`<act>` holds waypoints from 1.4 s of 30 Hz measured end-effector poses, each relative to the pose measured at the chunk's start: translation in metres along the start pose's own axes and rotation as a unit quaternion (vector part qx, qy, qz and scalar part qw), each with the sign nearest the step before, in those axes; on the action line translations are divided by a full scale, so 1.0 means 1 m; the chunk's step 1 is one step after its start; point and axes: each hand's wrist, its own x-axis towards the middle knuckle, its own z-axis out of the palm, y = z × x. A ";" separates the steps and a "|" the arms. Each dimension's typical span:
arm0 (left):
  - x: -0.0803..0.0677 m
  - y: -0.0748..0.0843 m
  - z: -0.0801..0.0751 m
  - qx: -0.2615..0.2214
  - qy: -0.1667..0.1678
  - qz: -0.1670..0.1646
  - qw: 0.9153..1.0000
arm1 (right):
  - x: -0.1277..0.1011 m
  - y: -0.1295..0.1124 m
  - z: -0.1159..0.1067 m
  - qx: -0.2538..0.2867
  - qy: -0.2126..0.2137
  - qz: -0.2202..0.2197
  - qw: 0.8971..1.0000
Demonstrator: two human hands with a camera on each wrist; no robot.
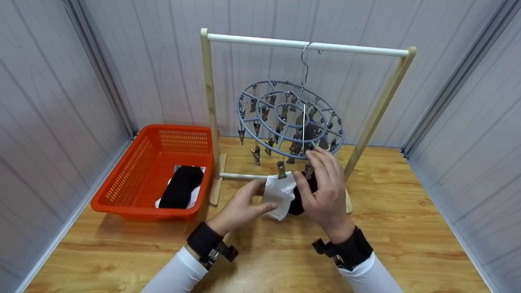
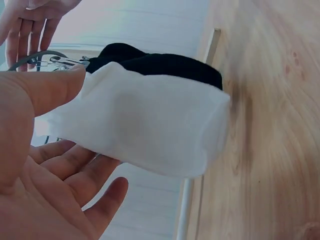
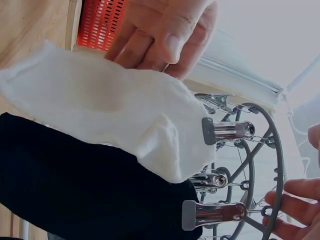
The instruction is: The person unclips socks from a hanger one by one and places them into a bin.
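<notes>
Wood fills the lower half of the head view, a pale plank table [image 1: 407,228] on which we see a wooden drying rack [image 1: 209,101] with a white top bar spanning the upper middle of the frame. At centre left sits an orange basket [image 1: 134,171] with black and white cloth lying in it. From the top bar hangs a round grey clip hanger [image 1: 285,118], ringed with metal clips. At the frame's centre, just below the hanger's near edge, hangs the white sock [image 1: 280,194]: short, soft and slightly rumpled, its upper edge caught in a metal clip [image 1: 281,169]. Touching it on the right is a black sock [image 1: 299,203], darker and ribbed in the right wrist view, mostly hidden behind our right hand in the head view. Our left hand [image 1: 240,205] pinches the white sock's left edge between thumb and fingers. Our right hand [image 1: 325,189] has its fingers fairly straight and reaching up to the hanger's rim, the thumb lying beside the black sock; whether it grips that sock we cannot tell.
</notes>
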 end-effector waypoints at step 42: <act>-0.004 0.013 0.006 -0.097 -0.042 -0.014 0.994 | -0.010 -0.007 0.009 0.129 -0.094 0.070 0.985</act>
